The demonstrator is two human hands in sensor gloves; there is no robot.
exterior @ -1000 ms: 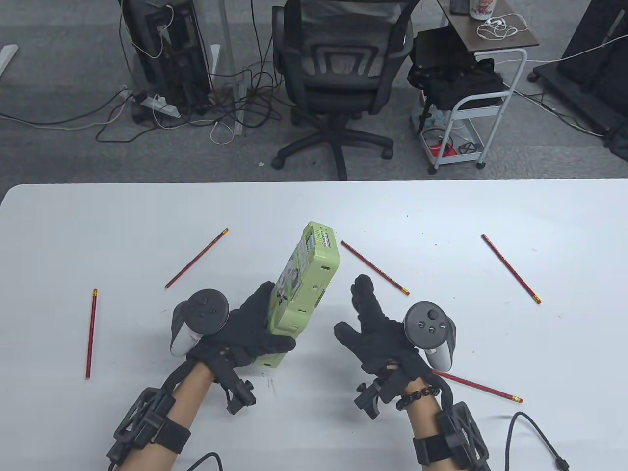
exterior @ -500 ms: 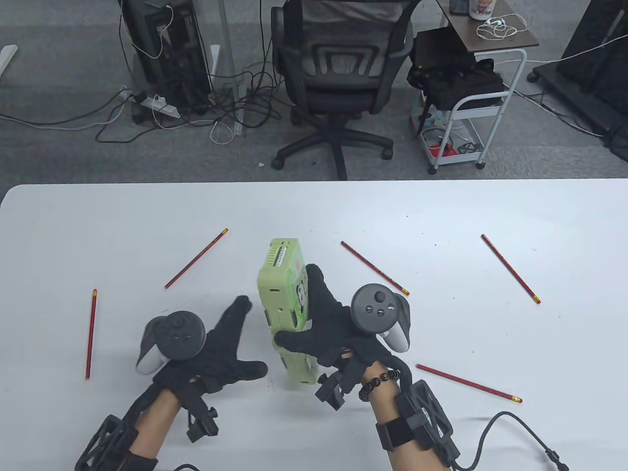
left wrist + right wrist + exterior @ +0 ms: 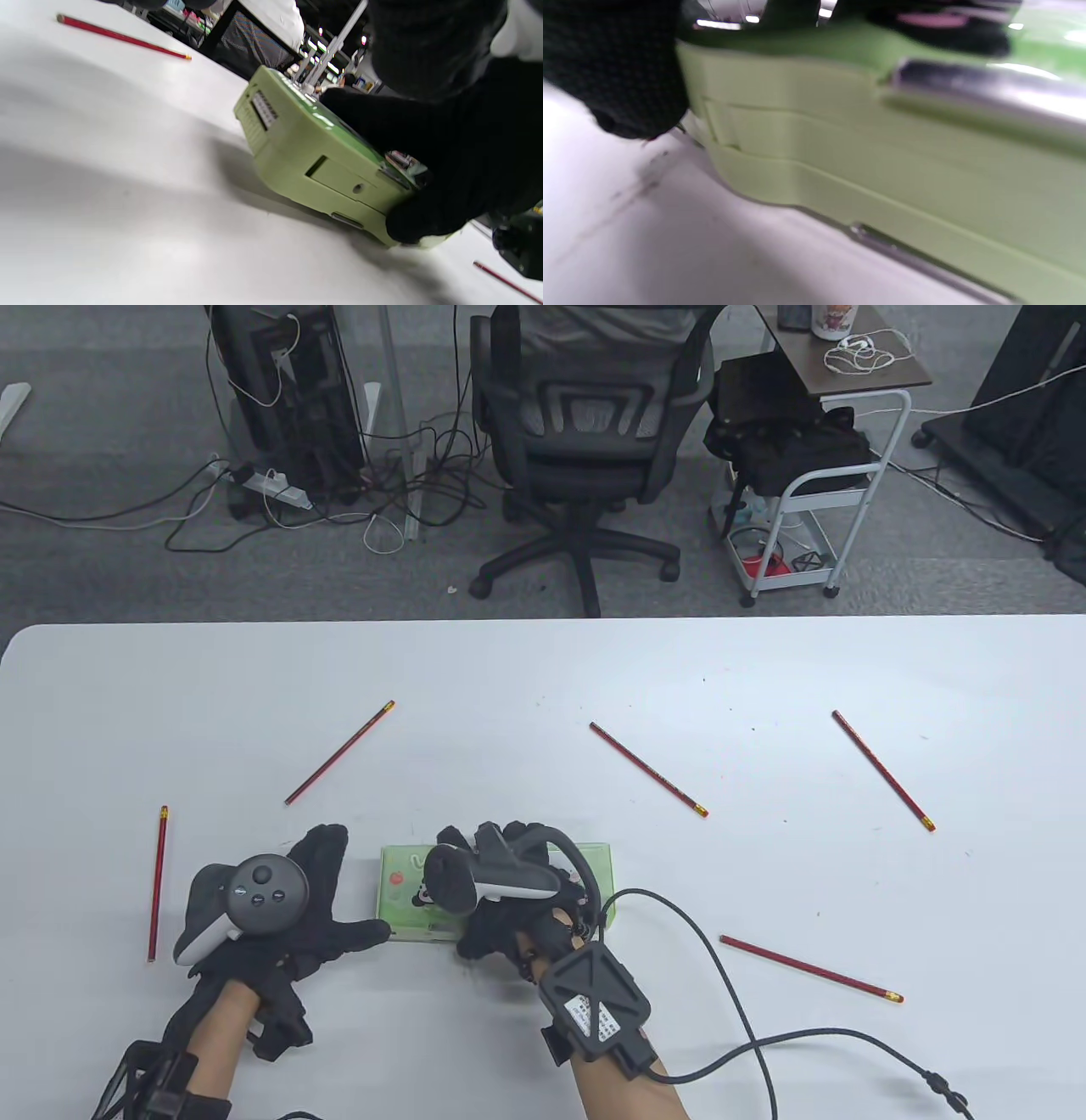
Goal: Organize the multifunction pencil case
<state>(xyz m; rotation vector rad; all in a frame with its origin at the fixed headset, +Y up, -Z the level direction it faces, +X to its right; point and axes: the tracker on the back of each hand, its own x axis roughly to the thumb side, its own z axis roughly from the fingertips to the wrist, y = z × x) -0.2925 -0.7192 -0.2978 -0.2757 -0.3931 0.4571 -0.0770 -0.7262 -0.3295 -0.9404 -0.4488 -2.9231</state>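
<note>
The green pencil case lies flat and closed on the table, lengthwise left to right, near the front middle. My right hand lies over its top and grips it, fingers over the far edge and thumb on the near side. The left wrist view shows the case under that glove. The right wrist view shows its side wall close up. My left hand rests spread on the table at the case's left end, thumb tip right at its near corner. Several red pencils lie loose, the nearest at the right.
Other pencils lie at the far left, left of centre, centre and right. A black cable runs from my right wrist across the front right. The table's far edge borders an office chair.
My right hand took the upright case from the left hand, turned it and laid it flat on the table. My left hand let go and moved left, fingers spread.
</note>
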